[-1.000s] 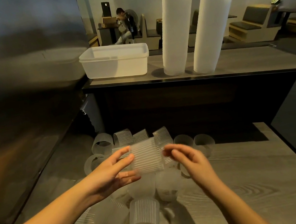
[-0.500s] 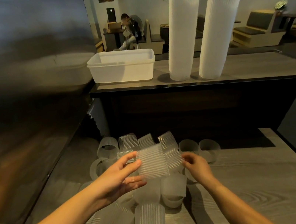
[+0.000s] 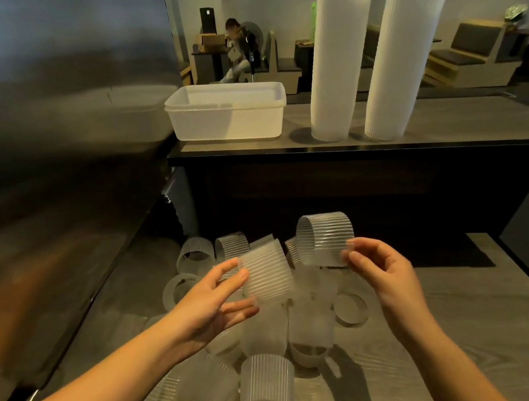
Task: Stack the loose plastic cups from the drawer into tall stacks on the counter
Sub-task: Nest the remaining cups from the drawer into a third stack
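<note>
My left hand (image 3: 212, 304) holds a ribbed clear plastic cup (image 3: 268, 274) between thumb and fingers, lying on its side. My right hand (image 3: 383, 273) pinches a second ribbed cup (image 3: 326, 239) by its rim, lifted a little higher and to the right, apart from the first. Below both hands several loose cups (image 3: 267, 392) lie jumbled on the low wooden surface (image 3: 449, 327). Two tall cup stacks (image 3: 335, 57) (image 3: 402, 64) stand leaning on the raised counter (image 3: 486, 120) behind.
A white plastic tub (image 3: 228, 112) sits on the counter left of the stacks. A steel wall (image 3: 37, 132) fills the left side. A seated person (image 3: 240, 48) and benches are far back. The low surface's right edge drops to dark floor.
My right hand has picked up a cup from the pile and raised it to the right of the cup in my left hand. The view has tilted slightly.
</note>
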Tool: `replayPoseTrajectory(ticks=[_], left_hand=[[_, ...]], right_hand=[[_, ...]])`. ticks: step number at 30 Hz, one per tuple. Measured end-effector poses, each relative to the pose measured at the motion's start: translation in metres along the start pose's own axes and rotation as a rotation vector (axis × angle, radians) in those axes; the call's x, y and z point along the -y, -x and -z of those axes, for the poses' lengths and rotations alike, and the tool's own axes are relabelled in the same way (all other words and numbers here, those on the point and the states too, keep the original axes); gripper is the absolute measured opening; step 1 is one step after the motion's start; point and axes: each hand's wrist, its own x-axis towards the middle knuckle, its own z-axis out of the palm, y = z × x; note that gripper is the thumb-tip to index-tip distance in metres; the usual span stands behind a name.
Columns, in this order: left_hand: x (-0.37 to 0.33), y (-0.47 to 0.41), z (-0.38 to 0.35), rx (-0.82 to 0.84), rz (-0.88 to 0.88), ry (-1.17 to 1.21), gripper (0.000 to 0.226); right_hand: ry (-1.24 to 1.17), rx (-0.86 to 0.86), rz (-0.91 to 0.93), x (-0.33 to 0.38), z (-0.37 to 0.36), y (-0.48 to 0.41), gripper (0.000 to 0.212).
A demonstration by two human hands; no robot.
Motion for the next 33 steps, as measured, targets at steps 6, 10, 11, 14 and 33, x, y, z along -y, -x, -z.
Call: replayPoseTrajectory(ticks=[6, 10, 11, 14, 33], left_hand=[[0.0, 0.0, 0.0, 0.01, 0.008, -0.017, 0.051], [0.001, 0.001, -0.001, 0.012, 0.022, -0.043, 0.049], [0.001, 0.002, -0.002, 0.012, 0.02, -0.049, 0.049], [0.0, 0.001, -0.002, 0.006, 0.015, -0.061, 0.056], [-0.003, 0.003, 0.001, 0.041, 0.045, -0.086, 0.066]], right_hand=[[0.053, 0.165, 0.004, -0.004, -0.017, 0.02, 0.02], [0.149, 0.272, 0.053, -0.009, -0.029, 0.025, 0.024], [0.164, 0.298, 0.064, -0.009, -0.032, 0.026, 0.024], [0.194, 0.341, 0.077, -0.01, -0.04, 0.027, 0.024], [0.412, 0.028, -0.51, -0.083, -0.008, -0.027, 0.056]])
